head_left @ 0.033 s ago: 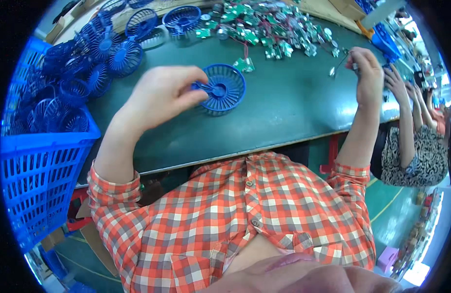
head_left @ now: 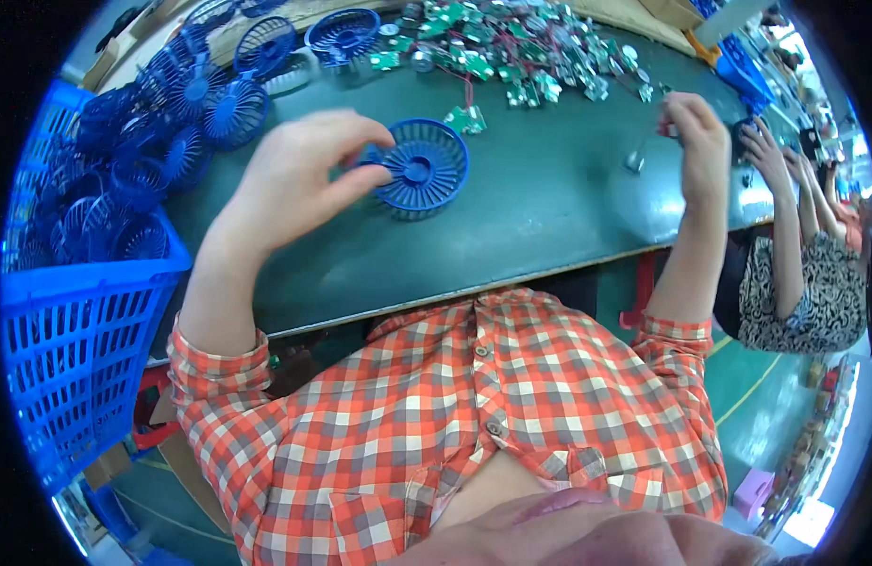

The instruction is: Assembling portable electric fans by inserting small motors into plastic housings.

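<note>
Upper left: my left hand (head_left: 309, 168), half-curled, fingertips at the blue cover's left rim, grip unclear | upper centre: blue cover (head_left: 418, 170) | upper right: blurred wired part (head_left: 634, 162) hanging from my right hand (head_left: 702, 141), fingertips pinched | step: seemingly handling both; calls for steadiness | writing: none legible

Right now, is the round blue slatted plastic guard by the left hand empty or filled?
The guard looks empty: its slats and central hub show uncovered.
</note>
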Available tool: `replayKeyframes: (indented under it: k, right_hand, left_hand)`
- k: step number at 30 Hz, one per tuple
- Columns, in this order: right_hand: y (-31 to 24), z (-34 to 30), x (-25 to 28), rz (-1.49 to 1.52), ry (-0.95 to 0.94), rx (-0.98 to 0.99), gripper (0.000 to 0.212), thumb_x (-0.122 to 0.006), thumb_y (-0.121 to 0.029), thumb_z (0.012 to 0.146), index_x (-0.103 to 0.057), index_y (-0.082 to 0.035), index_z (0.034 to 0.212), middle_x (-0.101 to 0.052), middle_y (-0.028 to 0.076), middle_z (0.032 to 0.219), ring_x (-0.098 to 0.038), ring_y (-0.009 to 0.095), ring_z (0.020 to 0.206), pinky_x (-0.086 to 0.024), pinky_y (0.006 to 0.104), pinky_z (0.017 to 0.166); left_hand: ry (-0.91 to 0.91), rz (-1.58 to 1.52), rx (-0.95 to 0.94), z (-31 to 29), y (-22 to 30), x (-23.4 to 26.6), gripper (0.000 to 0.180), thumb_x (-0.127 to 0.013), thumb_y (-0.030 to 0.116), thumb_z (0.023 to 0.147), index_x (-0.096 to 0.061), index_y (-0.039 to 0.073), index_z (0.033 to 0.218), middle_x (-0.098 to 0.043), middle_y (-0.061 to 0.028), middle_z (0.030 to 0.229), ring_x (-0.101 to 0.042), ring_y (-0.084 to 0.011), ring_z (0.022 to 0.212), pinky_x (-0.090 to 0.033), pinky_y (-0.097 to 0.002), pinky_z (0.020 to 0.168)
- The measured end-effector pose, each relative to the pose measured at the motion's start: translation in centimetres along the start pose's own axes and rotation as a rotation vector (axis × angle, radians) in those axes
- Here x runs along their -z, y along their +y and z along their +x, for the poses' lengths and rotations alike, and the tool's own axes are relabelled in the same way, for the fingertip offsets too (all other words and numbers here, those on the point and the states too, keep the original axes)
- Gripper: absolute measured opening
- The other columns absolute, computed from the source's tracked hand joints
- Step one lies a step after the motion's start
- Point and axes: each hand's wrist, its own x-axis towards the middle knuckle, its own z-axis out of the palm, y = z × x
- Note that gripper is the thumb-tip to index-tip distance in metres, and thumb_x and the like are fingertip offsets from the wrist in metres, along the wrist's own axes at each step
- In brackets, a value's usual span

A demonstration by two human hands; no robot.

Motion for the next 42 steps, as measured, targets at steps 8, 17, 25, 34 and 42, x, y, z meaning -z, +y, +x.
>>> replayKeyframes:
  k: [8,17,25,34,42]
  right_hand:
    - [1.9,-2.9,-5.4,-0.552,-0.079,0.348,0.018,-0.065,-0.016,0.093,-0.066,0.0,0.103,-0.065,0.007,0.091,-0.062,0.017,0.082,-0.05,0.0282,0.076]
    - [-2.1,-11.9,-6.5,-0.64,-0.147,0.233,0.024,-0.074,-0.008,0.083,-0.067,-0.001,0.105,-0.065,0.012,0.098,-0.064,0.025,0.082,-0.052,0.0329,0.073]
    - [-1.4,-10.5,-7.0,-0.652,-0.105,0.234,0.034,-0.076,-0.007,0.081,-0.065,-0.002,0.113,-0.065,0.013,0.104,-0.066,0.027,0.089,-0.053,0.0336,0.078]
    - [-0.7,-13.8,-3.8,-0.653,-0.063,0.379,0.034,-0.079,0.0,0.074,-0.067,-0.002,0.105,-0.065,0.014,0.107,-0.065,0.028,0.097,-0.052,0.0364,0.082]
    - [-1.4,-12.4,-5.0,-0.658,-0.059,0.097,0.019,-0.074,-0.008,0.087,-0.067,-0.001,0.103,-0.065,0.012,0.091,-0.065,0.023,0.077,-0.05,0.0304,0.066]
  left_hand:
    - [-0.073,0.16,-0.064,0.6,-1.5,-2.0,0.037,-0.074,0.007,0.079,-0.064,0.006,0.114,-0.064,-0.0139,0.112,-0.062,-0.0329,0.109,-0.051,-0.0409,0.093]
    - [0.017,-0.122,-0.215,0.3,0.9,-3.0,0.022,-0.075,0.001,0.076,-0.067,0.004,0.097,-0.067,-0.013,0.102,-0.066,-0.0309,0.091,-0.055,-0.0372,0.077]
    - [-0.106,-0.077,-0.381,0.8,1.2,-5.0,0.025,-0.074,0.003,0.076,-0.065,0.005,0.099,-0.065,-0.0109,0.1,-0.062,-0.0303,0.091,-0.053,-0.0401,0.077]
    - [-0.099,-0.039,-0.357,0.5,1.2,-5.1,0.024,-0.073,0.002,0.076,-0.065,0.004,0.098,-0.064,-0.0108,0.098,-0.062,-0.0304,0.092,-0.053,-0.0399,0.077]
    - [-0.097,-0.04,-0.373,0.6,1.3,-5.1,0.024,-0.073,0.002,0.075,-0.065,0.005,0.097,-0.063,-0.0103,0.096,-0.062,-0.0302,0.09,-0.052,-0.0401,0.076]
